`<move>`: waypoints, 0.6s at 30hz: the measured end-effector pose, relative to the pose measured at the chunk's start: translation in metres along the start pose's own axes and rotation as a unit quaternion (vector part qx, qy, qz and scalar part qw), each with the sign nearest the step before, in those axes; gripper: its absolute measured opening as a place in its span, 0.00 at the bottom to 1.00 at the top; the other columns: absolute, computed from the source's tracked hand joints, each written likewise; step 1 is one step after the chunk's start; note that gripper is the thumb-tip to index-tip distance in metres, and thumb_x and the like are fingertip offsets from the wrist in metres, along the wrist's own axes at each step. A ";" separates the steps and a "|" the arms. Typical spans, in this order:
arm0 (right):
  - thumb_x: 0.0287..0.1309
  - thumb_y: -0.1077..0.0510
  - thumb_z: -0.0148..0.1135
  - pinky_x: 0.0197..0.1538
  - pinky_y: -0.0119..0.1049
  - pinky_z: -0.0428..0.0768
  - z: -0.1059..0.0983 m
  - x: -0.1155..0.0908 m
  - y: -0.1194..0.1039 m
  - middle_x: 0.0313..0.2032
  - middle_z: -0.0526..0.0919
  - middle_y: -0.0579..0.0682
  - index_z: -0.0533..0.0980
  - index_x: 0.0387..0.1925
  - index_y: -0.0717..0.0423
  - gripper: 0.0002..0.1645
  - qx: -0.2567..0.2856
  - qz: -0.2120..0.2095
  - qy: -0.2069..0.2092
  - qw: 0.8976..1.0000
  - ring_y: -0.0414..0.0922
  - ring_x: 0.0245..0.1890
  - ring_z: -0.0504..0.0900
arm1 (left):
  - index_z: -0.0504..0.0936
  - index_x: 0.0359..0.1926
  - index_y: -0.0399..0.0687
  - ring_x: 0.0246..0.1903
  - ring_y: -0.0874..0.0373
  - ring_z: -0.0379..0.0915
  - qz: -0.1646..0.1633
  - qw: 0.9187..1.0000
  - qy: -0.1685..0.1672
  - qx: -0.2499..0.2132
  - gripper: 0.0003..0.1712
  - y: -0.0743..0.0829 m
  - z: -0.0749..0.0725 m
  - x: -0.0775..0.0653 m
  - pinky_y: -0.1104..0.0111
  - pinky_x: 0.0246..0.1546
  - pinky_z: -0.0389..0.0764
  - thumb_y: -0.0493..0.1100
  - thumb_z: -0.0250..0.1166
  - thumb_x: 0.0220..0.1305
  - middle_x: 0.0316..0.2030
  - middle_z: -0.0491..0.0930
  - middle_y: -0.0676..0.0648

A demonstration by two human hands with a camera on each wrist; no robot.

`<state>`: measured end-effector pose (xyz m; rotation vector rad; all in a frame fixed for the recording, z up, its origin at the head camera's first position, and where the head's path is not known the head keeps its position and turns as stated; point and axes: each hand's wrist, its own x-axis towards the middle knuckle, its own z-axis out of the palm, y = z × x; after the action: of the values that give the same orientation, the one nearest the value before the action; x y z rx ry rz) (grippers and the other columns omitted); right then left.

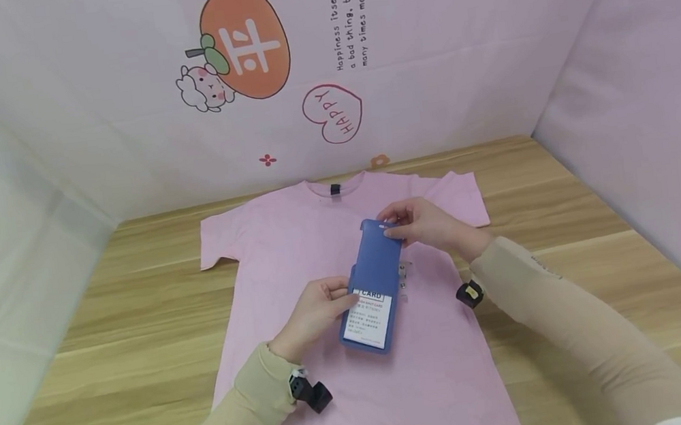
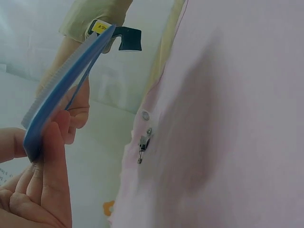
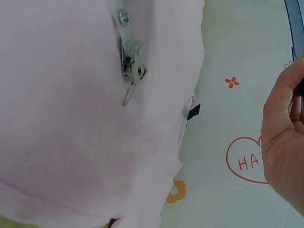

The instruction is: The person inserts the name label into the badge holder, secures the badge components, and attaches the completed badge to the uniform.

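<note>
A blue badge holder (image 1: pixel 375 257) is held above a pink T-shirt (image 1: pixel 295 258), its upper part slid up past the frame. In the lower part a white card (image 1: pixel 368 319) printed "CARD" shows. My left hand (image 1: pixel 319 310) pinches the frame's left edge between thumb and fingers; the left wrist view has the holder (image 2: pixel 66 90) edge-on in that grip. At the top end, near the slot, my right hand (image 1: pixel 418 222) pinches the raised blue part. A metal badge clip (image 3: pixel 133 66) with a clear snap strap lies on the shirt, just right of the holder.
The T-shirt is spread flat on a wood-grain table (image 1: pixel 157 292), collar toward the back. A printed cloth backdrop (image 1: pixel 428 94) rises behind it, with white cloth walls at both sides. Black wrist cameras (image 1: pixel 311 390) are strapped to both wrists.
</note>
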<state>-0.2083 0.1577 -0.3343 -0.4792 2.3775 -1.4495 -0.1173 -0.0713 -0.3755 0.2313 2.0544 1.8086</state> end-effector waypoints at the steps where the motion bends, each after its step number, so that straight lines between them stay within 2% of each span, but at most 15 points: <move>1: 0.59 0.66 0.59 0.36 0.31 0.82 0.001 0.000 0.000 0.38 0.77 0.56 0.74 0.52 0.66 0.18 0.000 0.001 -0.005 1.000 0.41 0.33 0.77 | 0.73 0.53 0.23 0.38 0.61 0.82 0.000 1.000 -0.003 0.001 0.20 0.000 0.000 0.000 0.69 0.43 0.82 0.31 0.55 0.62 0.46 0.81 0.31; 7: 0.59 0.65 0.59 0.38 0.32 0.82 0.003 -0.002 0.001 0.42 0.79 0.58 0.73 0.54 0.66 0.20 0.013 0.004 -0.016 1.000 0.42 0.35 0.77 | 0.72 0.54 0.22 0.37 0.62 0.81 0.004 1.000 -0.011 0.007 0.21 -0.001 -0.001 0.000 0.71 0.41 0.82 0.32 0.55 0.63 0.46 0.80 0.30; 18: 0.61 0.65 0.57 0.38 0.31 0.81 0.003 -0.002 0.009 0.43 0.77 0.54 0.72 0.56 0.64 0.22 0.051 0.023 -0.024 0.998 0.43 0.37 0.75 | 0.70 0.58 0.24 0.38 0.62 0.81 0.010 0.999 -0.042 0.008 0.22 -0.003 -0.005 0.000 0.68 0.43 0.83 0.33 0.55 0.66 0.48 0.80 0.31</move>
<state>-0.2063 0.1603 -0.3431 -0.4255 2.2508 -1.5123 -0.1192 -0.0763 -0.3782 0.3278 2.0167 1.7628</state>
